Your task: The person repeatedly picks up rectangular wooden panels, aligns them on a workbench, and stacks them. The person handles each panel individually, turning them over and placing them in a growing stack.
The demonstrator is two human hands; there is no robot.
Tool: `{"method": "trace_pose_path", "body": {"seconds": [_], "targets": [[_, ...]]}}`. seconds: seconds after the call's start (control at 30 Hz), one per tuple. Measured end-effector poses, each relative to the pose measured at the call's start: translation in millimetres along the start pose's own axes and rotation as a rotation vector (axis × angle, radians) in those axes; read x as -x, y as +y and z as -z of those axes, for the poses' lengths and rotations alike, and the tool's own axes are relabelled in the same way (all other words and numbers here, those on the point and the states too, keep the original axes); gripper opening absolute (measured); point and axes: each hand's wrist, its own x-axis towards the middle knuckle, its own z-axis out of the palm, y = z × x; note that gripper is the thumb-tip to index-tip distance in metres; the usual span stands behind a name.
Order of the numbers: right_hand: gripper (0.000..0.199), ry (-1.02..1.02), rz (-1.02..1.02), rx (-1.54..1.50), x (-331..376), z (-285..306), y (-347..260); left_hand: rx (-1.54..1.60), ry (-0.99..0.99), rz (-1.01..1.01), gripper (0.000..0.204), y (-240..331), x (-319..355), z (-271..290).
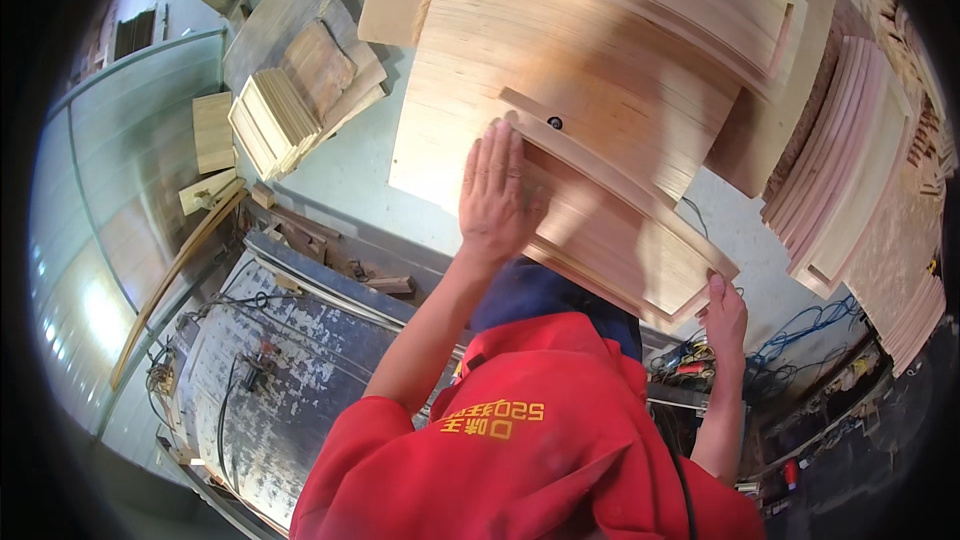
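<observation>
The framed panel [622, 223] lay aslant at centre right of the frame, partly over a plywood sheet [450, 90]. The left hand [496, 190], fingers nearly straight, rested on its left end; the right hand [724, 312], curled, gripped the opposite corner, seemingly to steady it.

Head camera: left one of two fisheyes worn side by side on the person's head, facing down
Red top [560, 460]: nearest, seen from above along the lower edge
Left hand [493, 195] and right hand [725, 318]: near, around and right of mid-picture
Frame stack [285, 122]: farther off, toward the upper left
Picture: upright, unmirrored, wide, straight edges bending toward a dark round rim
</observation>
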Motion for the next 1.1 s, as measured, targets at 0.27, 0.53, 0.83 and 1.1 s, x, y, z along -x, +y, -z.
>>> {"method": "trace_pose_path", "body": {"seconds": [0.27,0.53,0.83,1.1], "targets": [[0.063,0.078,0.153,0.433,-20,-10,-57,-0.035,-0.029,0.027,0.091,-49,-17,24],[0.066,0.052,0.234,0.461,-24,-37,-140,-0.053,0.060,0.034,0.077,-114,-28,47],[0.064,0.009,0.335,0.493,-28,-77,-221,-0.217,0.356,0.450,0.094,-209,15,53],[0.062,-0.070,0.408,0.540,-29,-104,-275,0.995,0.540,1.338,0.069,-190,95,33]]}}
